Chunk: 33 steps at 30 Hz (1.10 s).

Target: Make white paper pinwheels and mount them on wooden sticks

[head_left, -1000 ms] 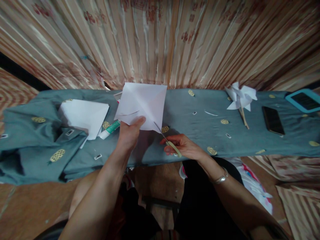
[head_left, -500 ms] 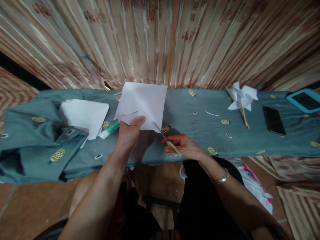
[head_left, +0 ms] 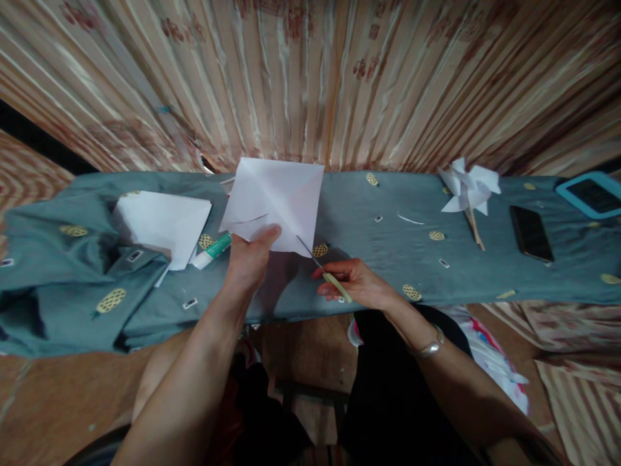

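Note:
A square sheet of white paper point(head_left: 286, 188) with diagonal creases is raised over the table, gripped at its near edge by my left hand point(head_left: 252, 255), thumb on top. A slit runs in from the sheet's left corner. My right hand point(head_left: 356, 283) is closed around scissors point(head_left: 337, 287) with pale yellow-green handles. Their blades meet the sheet at its near right corner, pointing in toward the centre. Left of my left hand lies a green and white glue stick point(head_left: 213, 251), beside a stack of white paper point(head_left: 165, 220).
A teal cloth with pineapple prints point(head_left: 388, 272) covers the narrow table. To the right lie a paper pinwheel on a stick point(head_left: 468, 188), a dark phone point(head_left: 531, 233) and a blue-framed tablet point(head_left: 594, 195). A thin paper sliver point(head_left: 410, 219) rests mid-table. A pleated curtain point(head_left: 310, 84) hangs behind.
Almost nothing differs. The sheet and my left hand have shifted very slightly up and left in view; the scissors stay at the near right corner.

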### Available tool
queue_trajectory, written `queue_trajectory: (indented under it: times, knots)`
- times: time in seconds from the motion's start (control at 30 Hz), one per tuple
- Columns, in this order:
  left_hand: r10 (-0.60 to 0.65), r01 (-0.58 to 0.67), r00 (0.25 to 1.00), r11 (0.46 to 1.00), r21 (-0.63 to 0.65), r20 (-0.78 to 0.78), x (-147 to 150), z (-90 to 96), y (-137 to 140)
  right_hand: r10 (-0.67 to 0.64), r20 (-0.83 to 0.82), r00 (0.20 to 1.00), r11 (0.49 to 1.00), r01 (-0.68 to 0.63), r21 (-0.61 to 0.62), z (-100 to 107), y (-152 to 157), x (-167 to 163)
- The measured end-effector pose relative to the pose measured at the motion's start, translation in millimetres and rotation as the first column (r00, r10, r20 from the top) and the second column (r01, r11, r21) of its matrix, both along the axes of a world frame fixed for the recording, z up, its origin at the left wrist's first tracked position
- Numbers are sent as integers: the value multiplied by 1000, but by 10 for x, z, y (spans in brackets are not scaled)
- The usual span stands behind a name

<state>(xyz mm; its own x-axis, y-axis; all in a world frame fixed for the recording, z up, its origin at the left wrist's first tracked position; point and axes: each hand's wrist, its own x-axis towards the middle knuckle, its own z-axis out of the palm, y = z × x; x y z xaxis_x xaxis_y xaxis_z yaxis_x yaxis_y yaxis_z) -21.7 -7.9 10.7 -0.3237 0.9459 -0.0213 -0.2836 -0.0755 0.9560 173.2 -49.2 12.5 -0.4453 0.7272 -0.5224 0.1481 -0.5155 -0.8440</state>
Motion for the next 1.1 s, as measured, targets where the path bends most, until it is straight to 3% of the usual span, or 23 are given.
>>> queue_trajectory:
  times: [0.4,0.7,1.1]
  knots:
    - [-19,17,999,998,-53,-38,57,-76,-42,-33,-20,999,998,34,56,67,-4,-33]
    - [-18,17,1000,999,-47,-21,56,-90,-52,-24,-23,999,1000,25,19,27,5,-12]
    - [-36,30,993,998,-51,-112,37,-130,-57,-52,-6,999,999,52,8,20,0,-24]
